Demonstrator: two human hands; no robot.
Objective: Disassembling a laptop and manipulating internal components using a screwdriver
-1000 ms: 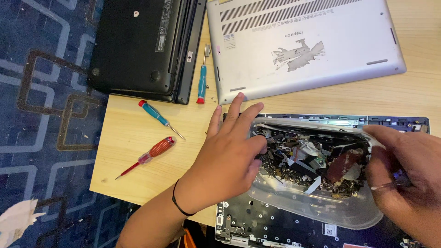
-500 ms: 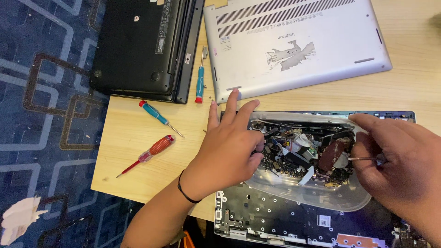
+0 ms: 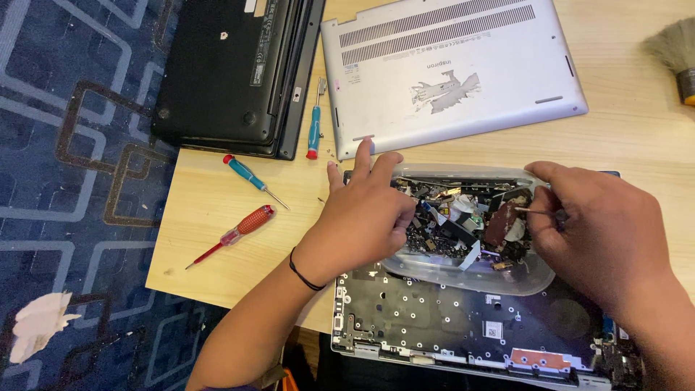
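A clear plastic tub (image 3: 470, 279) full of small screws, cables and laptop parts rests on an opened laptop chassis (image 3: 434, 326). My left hand (image 3: 365, 217) reaches into the tub's left side, thumb and fingertips pinched among the small parts; what they pinch is hidden. My right hand (image 3: 601, 224) is at the tub's right rim and holds a thin metal tool (image 3: 532, 211) that points into the parts.
A silver laptop bottom cover (image 3: 449, 72) lies beyond the tub, a black laptop (image 3: 232, 72) at upper left. Three screwdrivers lie on the wooden table (image 3: 217, 217): a red one (image 3: 235, 232) and two blue ones (image 3: 253, 179) (image 3: 314, 130). A brush (image 3: 673, 47) is at upper right. Blue patterned carpet (image 3: 72, 181) lies left.
The view has shifted so the tub sits more left. My left hand's fingers have curled into the tub's parts. My right hand has moved up to the right rim with the thin tool.
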